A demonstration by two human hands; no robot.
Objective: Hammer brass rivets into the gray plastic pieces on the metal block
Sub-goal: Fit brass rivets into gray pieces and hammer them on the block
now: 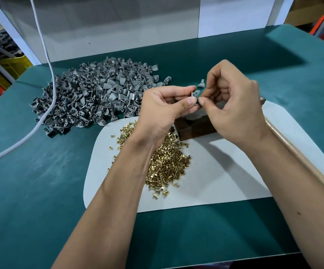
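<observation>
My left hand [165, 107] pinches a small gray plastic piece [195, 93] between thumb and fingers, held in the air above the dark metal block [193, 129]. My right hand [233, 105] meets it from the right, its thumb and forefinger pinched together at the piece; whatever they hold is too small to make out. A heap of brass rivets [167, 160] lies on the white mat [225, 181] under my left wrist. A large pile of gray plastic pieces [91, 98] sits at the back left.
A single gray piece [201, 83] lies on the green table [31, 191] beyond my hands. A wooden hammer handle [279, 133] runs under my right forearm. A white cable [48, 70] drapes over the gray pile. White panels stand at the back.
</observation>
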